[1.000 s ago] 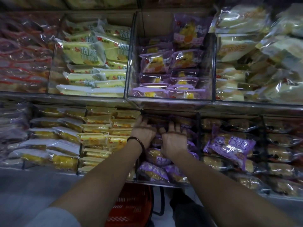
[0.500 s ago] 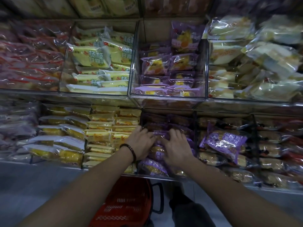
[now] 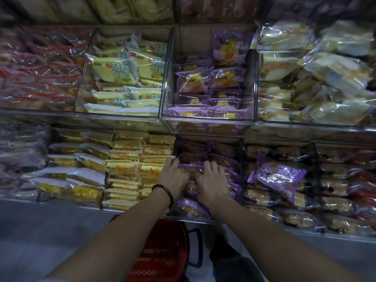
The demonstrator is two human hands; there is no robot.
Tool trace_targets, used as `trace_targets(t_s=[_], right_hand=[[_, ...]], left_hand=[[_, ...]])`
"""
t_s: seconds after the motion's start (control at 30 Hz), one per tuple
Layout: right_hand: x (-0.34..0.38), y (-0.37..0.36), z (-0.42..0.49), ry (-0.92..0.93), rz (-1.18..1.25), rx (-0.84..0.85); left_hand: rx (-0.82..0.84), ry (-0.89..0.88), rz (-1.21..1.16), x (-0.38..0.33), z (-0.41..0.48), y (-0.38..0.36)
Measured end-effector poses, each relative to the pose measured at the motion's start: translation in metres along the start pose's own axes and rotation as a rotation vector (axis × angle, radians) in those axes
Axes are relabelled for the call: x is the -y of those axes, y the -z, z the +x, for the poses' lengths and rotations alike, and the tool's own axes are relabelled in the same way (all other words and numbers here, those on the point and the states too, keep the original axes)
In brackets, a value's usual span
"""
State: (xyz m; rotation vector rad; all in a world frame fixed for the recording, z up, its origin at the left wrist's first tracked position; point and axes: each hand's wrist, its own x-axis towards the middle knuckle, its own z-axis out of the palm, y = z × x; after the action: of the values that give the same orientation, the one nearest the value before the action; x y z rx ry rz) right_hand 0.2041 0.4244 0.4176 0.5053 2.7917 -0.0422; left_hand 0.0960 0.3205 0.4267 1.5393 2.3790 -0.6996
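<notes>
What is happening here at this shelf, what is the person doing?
A person stands at a shop shelf full of wrapped snack cakes. The left hand and the right hand are both in a lower bin of purple packs, with fingers curled on one purple packet at the top of the pile. It is not lifted out yet. A red basket sits below, between the arms.

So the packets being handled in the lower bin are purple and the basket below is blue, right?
No: the head view shows the basket is red, not blue. The packets being handled in the lower bin are purple, as you said.
</notes>
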Motion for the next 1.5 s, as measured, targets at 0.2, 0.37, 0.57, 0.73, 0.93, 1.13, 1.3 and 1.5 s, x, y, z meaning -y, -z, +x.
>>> trace_targets(t_s=[0.2, 0.37, 0.57, 0.73, 0.93, 1.13, 1.3, 1.5], right_hand=[[-0.008, -0.006, 0.003, 0.005, -0.075, 0.040], [-0.008, -0.010, 0.009, 0.021, -0.065, 0.038], [-0.013, -0.012, 0.016, 0.000, -0.041, 0.050], [-0.018, -0.009, 0.022, -0.024, -0.046, 0.038], [-0.019, -0.007, 0.021, 0.006, -0.027, 0.058], [-0.021, 0.000, -0.016, -0.001, 0.184, -0.070], [-0.004, -0.017, -0.054, 0.157, 0.399, -0.096], [0.005, -0.023, -0.065, 0.164, 0.245, 0.119]], left_hand=[[-0.007, 0.006, 0.034, -0.005, 0.007, -0.002], [-0.042, -0.045, 0.048, -0.002, 0.007, -0.015], [-0.071, -0.043, 0.032, -0.001, 0.013, -0.014], [-0.048, -0.026, 0.042, 0.003, 0.026, -0.006], [0.025, -0.035, 0.036, 0.004, 0.029, -0.002], [-0.125, -0.125, -0.008, 0.017, 0.003, 0.009], [-0.273, -0.357, -0.125, 0.006, -0.037, -0.016], [-0.076, -0.250, -0.176, -0.011, -0.053, -0.031]])
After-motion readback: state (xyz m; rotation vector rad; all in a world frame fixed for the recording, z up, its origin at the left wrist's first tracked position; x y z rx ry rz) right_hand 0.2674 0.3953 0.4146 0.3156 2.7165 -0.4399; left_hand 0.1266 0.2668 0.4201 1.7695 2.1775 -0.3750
